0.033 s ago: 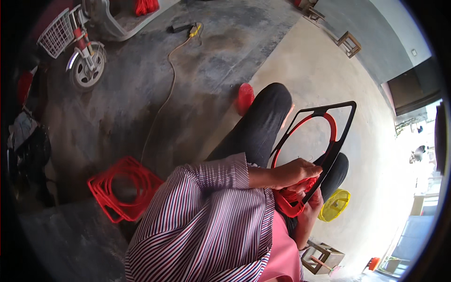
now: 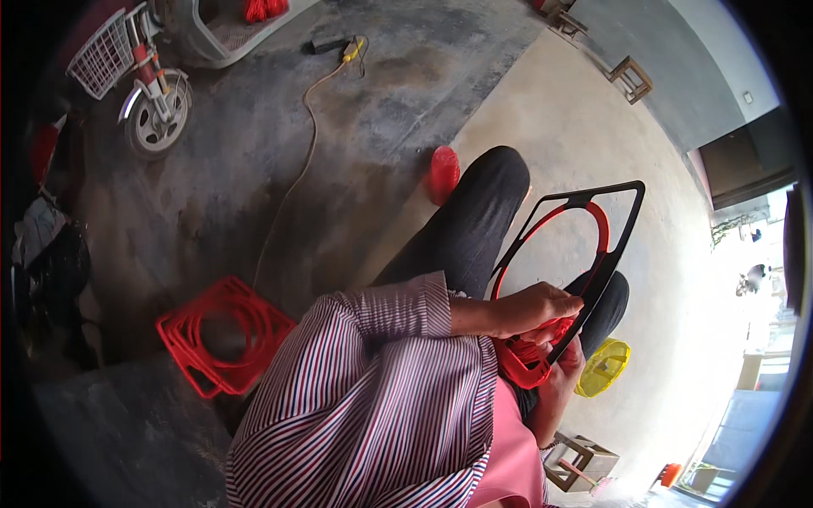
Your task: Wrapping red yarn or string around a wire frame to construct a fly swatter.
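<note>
A black rectangular frame (image 2: 628, 229) stands tilted over my lap, with a red ring (image 2: 602, 222) set inside it. My left hand (image 2: 538, 310) reaches across from the left, fingers pinched together at the frame's near part, against a bunch of red material (image 2: 555, 328). Whether that bunch is cord or strip I cannot make out. Below it, my right hand (image 2: 566, 369) is closed on the frame's lower edge, its fingers partly hidden behind the frame. A thick red curved section (image 2: 523, 372) of the ring lies beside the right hand.
Stacked red frames with round openings (image 2: 269, 326) lie at my left. A red round object (image 2: 444, 175) sits past my knee, a yellow basket (image 2: 605, 369) at right. Wooden stools (image 2: 584, 461) stand near and far. A cable (image 2: 314, 127) crosses the floor toward a scooter (image 2: 159, 114).
</note>
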